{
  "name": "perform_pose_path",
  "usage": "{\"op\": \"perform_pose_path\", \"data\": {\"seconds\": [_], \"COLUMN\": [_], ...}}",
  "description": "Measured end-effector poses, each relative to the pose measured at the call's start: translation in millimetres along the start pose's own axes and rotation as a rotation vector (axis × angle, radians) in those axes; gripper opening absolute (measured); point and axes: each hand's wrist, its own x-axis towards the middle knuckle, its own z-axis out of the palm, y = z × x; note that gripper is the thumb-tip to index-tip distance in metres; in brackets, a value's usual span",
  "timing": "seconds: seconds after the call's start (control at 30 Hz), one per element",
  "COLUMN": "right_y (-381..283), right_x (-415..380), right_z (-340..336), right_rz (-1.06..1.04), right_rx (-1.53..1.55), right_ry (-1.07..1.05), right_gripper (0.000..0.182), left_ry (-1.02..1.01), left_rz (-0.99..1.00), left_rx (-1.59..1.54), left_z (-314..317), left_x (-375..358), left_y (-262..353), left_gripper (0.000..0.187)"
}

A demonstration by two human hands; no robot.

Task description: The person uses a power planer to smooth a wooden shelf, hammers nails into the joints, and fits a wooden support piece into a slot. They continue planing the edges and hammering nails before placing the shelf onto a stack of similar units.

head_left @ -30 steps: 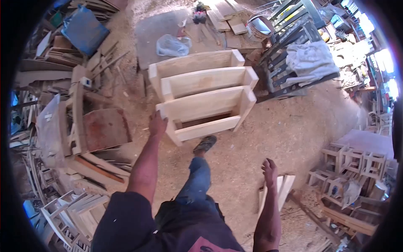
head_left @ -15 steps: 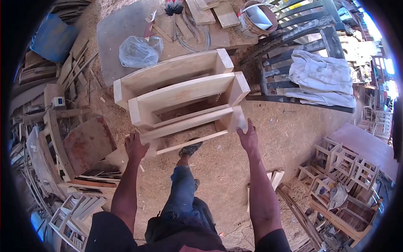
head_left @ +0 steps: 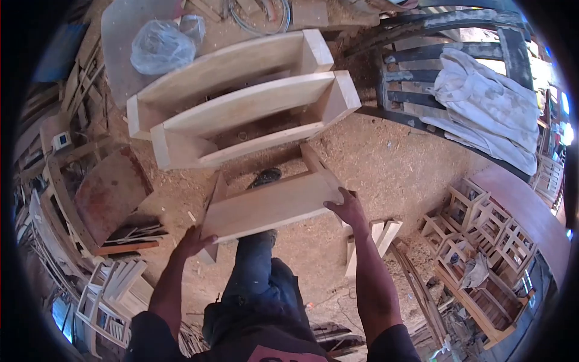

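Note:
A pale wooden frame with a wide board (head_left: 271, 205) hangs between my hands, its broad face turned up. My left hand (head_left: 196, 241) grips its left end, and my right hand (head_left: 348, 208) is closed on its right end. Just beyond it stand two similar wooden frames, a nearer one (head_left: 253, 111) and a farther one (head_left: 223, 66), side by side. My legs and one shoe (head_left: 265, 176) show below and behind the held frame.
A slatted dark bench (head_left: 416, 75) with a white cloth (head_left: 482, 99) stands at the upper right. A plastic bag (head_left: 163, 47) lies on a board at the upper left. Small wooden frames (head_left: 482, 229) are piled at the right, and a reddish panel (head_left: 113, 196) leans at the left.
The held frame has come away from the other two, toward my body, and has tilted so its wide board faces up. Both hands have moved lower in view with it.

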Motion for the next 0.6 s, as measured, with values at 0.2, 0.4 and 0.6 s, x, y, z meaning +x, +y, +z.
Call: {"op": "perform_pose_path", "data": {"seconds": [0.2,0.4,0.6], "right_y": [34.6,43.4,38.0], "right_x": [2.3,-27.2,-23.7], "right_z": [-12.2,36.1,44.7], "right_rz": [-0.214,0.116,0.118], "right_rx": [0.184,0.311,0.313], "right_ry": [-0.099,0.205,0.279], "right_gripper": [0.109,0.094,0.084], "left_ry": [0.015,0.157,0.126], "left_rz": [-0.078,-0.009,0.087], "left_rx": [0.051,-0.02,-0.015], "left_z": [19.2,30.6,20.9], "left_x": [60.4,104.7,153.9], "left_y": [20.9,79.0,137.5], "left_gripper": [0.107,0.098,0.092]}}
